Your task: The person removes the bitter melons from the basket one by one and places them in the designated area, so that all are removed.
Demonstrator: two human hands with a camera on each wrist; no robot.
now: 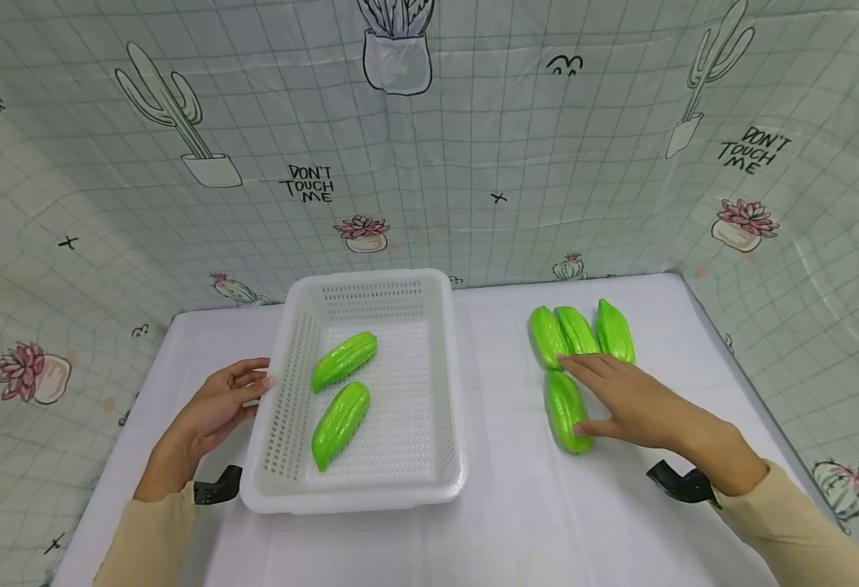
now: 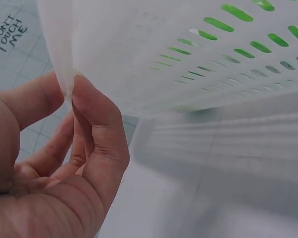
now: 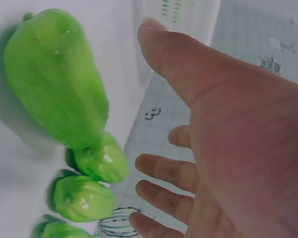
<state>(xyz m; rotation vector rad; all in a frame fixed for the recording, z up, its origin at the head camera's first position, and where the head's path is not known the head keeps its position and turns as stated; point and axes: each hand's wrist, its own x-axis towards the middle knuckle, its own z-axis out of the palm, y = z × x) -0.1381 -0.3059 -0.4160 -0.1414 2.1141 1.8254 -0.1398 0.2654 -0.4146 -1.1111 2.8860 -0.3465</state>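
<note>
A white perforated plastic basket [image 1: 444, 408] stands left of centre, with two glossy green gourd-like vegetables inside, one farther back [image 1: 345, 360] and one nearer [image 1: 340, 425]. My left hand [image 1: 217, 408] pinches the basket's left rim between thumb and forefinger, as the left wrist view shows. On the right, my right hand [image 1: 631, 401] hovers over the nearest loose green gourd [image 1: 565, 412], thumb and fingers spread and nothing held. In the right wrist view that gourd [image 3: 57, 79] lies beside the palm, apart from it. Several more gourds [image 1: 576, 330] lie in a row behind it.
A white cloth covers the table [image 1: 503, 505]. Behind and at both sides hangs a grid-patterned curtain [image 1: 444, 147] with cactus drawings, close to the table's edges. Each wrist wears a black camera strap [image 1: 218, 486].
</note>
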